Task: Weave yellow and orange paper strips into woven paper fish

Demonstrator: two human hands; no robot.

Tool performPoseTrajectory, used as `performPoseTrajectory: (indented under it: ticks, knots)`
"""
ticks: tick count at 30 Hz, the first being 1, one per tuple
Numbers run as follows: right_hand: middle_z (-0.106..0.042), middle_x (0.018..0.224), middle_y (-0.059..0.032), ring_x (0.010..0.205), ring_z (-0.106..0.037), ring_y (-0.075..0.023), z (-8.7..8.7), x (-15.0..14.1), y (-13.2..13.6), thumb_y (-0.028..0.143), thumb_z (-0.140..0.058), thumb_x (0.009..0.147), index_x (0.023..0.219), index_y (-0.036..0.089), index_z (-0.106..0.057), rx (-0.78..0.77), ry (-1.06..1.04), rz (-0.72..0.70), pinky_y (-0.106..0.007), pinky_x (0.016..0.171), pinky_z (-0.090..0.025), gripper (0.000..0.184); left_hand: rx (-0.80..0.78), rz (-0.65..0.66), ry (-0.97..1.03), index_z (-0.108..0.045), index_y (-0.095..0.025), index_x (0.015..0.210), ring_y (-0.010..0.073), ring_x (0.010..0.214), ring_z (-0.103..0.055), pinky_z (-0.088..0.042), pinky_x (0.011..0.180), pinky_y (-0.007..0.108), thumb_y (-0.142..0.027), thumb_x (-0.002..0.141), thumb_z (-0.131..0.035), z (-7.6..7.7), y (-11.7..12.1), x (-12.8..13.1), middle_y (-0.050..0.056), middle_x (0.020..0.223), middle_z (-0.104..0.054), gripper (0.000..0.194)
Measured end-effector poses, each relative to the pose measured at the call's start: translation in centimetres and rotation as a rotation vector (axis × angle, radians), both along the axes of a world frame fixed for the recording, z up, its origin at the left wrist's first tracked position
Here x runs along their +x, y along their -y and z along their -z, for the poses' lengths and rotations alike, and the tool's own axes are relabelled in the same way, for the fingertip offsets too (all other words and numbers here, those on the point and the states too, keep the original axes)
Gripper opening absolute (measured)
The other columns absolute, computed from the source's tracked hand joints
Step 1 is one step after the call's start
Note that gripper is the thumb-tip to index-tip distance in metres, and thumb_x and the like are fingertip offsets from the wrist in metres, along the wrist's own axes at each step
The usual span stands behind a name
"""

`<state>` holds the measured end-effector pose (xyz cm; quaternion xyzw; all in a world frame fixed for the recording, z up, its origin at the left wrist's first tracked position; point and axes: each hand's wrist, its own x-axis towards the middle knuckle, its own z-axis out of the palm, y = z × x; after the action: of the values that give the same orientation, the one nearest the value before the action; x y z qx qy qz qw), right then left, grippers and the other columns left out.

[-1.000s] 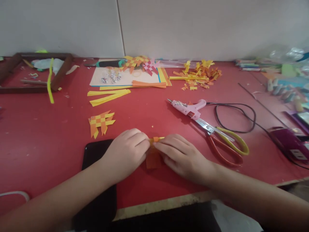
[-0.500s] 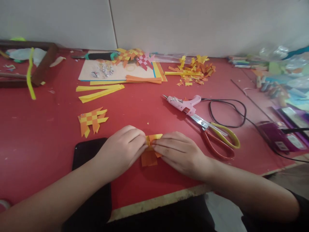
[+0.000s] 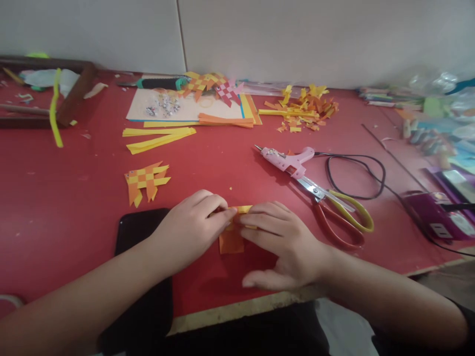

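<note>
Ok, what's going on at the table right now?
A person's left hand pinches an orange-and-yellow paper piece at its far edge; the right hand has its fingers on it, thumb spread away. A checkered paper fish lies off to the left. The pink glue gun and scissors lie to the right, untouched.

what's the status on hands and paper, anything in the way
Left hand pinching orange-and-yellow folded paper. Right hand over it, thumb off. Glue gun, scissors lie clear, to the right.

left forearm point(image 3: 100, 289) and right forearm point(image 3: 378, 277) bare, both slanting in from the sides; left hand point(image 3: 196, 217) kinda curled, thumb point(image 3: 224, 216) poking out; right hand point(image 3: 287, 237) palm down, fingers point(image 3: 265, 222) loosely straight, thumb splayed way off
</note>
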<state>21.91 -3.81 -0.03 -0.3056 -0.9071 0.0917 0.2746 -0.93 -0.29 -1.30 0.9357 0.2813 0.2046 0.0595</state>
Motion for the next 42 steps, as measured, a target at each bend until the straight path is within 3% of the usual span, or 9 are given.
performPoseTrajectory:
  ticks: [4,7,16,23,30,42]
  knots:
    - [-0.077,0.101,-0.0092,0.091,-0.068,-0.0222,0.3,0.0,-0.2,0.028,-0.059,0.096,0.098,0.017,-0.072,-0.012,-0.008,0.073,-0.040,0.087,-0.058,0.017,-0.014,-0.004,-0.030,-0.071,-0.013,0.103,0.0224,0.085,-0.057,-0.054,0.075,0.037,-0.017,0.100,-0.051,0.1,0.0,-0.1,0.009,0.091,-0.065,0.020]
    - [-0.078,0.101,-0.0073,0.091,-0.068,-0.0206,1.1,0.0,-0.4,0.017,-0.061,0.094,0.097,0.018,-0.073,-0.025,-0.049,0.131,-0.039,0.087,-0.058,0.013,-0.006,-0.016,-0.028,-0.071,-0.013,0.099,0.0221,0.085,-0.057,-0.054,0.076,0.036,-0.016,0.099,-0.051,0.1,0.0,-0.1,0.009,0.092,-0.065,0.020]
    - [-0.078,0.102,-0.0065,0.094,-0.065,-0.0212,1.4,0.1,-0.7,0.020,-0.064,0.094,0.097,0.020,-0.077,-0.020,-0.026,0.139,-0.038,0.087,-0.057,0.014,0.004,-0.002,0.031,-0.071,-0.011,0.104,0.0230,0.082,-0.060,-0.055,0.074,0.038,-0.016,0.100,-0.050,-0.1,0.0,0.0,0.010,0.088,-0.067,0.021]
    - [-0.078,0.108,-0.0050,0.097,-0.065,-0.0218,1.7,0.1,-0.6,0.023,-0.065,0.094,0.095,0.022,-0.077,-0.003,0.024,0.114,-0.042,0.090,-0.055,0.012,0.047,0.002,-0.016,-0.070,-0.013,0.087,0.0222,0.082,-0.060,-0.056,0.075,0.037,-0.010,0.097,-0.050,-0.1,0.3,-0.2,0.010,0.089,-0.067,0.023]
    - [-0.079,0.109,-0.0046,0.096,-0.069,-0.0220,1.8,0.1,-0.7,0.024,-0.065,0.094,0.094,0.023,-0.076,-0.032,0.014,0.109,-0.045,0.093,-0.055,0.012,0.097,0.034,-0.069,-0.070,-0.011,0.088,0.0239,0.086,-0.061,-0.058,0.078,0.039,-0.005,0.094,-0.051,-0.2,0.5,-0.1,0.011,0.090,-0.069,0.021]
    - [-0.079,0.105,-0.0051,0.095,-0.066,-0.0234,1.5,0.0,-0.9,0.021,-0.067,0.089,0.079,0.021,-0.073,-0.008,-0.023,0.124,-0.043,0.088,-0.058,0.012,0.115,0.050,-0.003,-0.074,-0.010,0.088,0.0306,0.089,-0.065,-0.059,0.074,0.046,-0.014,0.091,-0.056,-0.7,0.7,0.0,0.013,0.084,-0.071,0.019]
